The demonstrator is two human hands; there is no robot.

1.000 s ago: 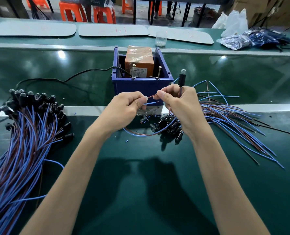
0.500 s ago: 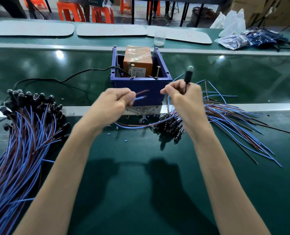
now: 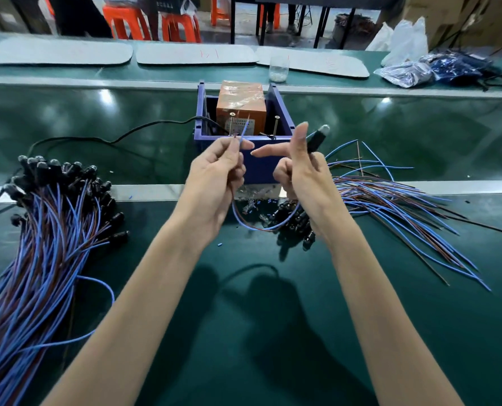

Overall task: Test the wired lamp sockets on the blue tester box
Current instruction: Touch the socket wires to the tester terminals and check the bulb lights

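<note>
Green desk (image 3: 244, 332): left hand (image 3: 214, 183) pinches upright wire tips (image 3: 244, 133); blue tester box (image 3: 261, 168) screws (image 3: 231, 124) stand just beyond its fingers (image 3: 232, 155); right hand (image 3: 308, 183) grips lamp socket (image 3: 317, 139).

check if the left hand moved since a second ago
Yes. The left hand has risen against the blue tester box, lifting the pinched wire ends from its front wall's lower edge up to its rim.

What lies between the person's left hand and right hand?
In the head view, a blue-and-brown wire pair loops from left hand to right hand, which grips its lamp socket; behind stands the blue tester box.
</note>
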